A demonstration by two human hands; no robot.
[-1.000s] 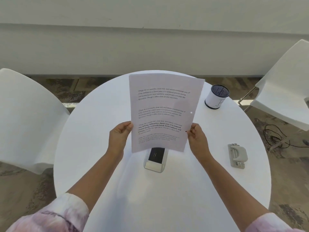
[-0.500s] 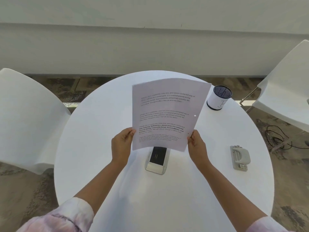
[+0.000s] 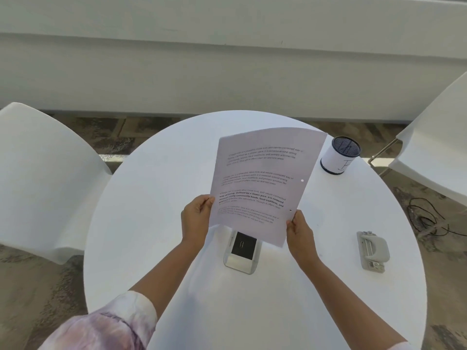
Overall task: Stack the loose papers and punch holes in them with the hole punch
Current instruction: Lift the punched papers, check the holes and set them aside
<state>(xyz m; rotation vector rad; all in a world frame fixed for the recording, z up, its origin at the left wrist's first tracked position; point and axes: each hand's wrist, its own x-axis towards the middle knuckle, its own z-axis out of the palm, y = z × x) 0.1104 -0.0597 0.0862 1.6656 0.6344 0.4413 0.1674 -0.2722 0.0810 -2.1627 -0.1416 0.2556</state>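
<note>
I hold a stack of printed papers (image 3: 260, 183) upright above the round white table (image 3: 156, 203), tilted to the right. My left hand (image 3: 195, 218) grips its lower left edge and my right hand (image 3: 299, 232) grips its lower right corner. Two punched holes show along the right margin. The grey hole punch (image 3: 372, 251) lies on the table to the right, apart from both hands.
A small silver and black device (image 3: 242, 251) sits on the table just below the papers. A white cup with a dark mesh top (image 3: 340, 155) stands at the back right. White chairs stand left (image 3: 43, 183) and right (image 3: 437, 152). Cables (image 3: 427, 218) lie on the floor.
The papers have tipped further to the right and shifted slightly right and down with both hands. The hole punch has stayed put.
</note>
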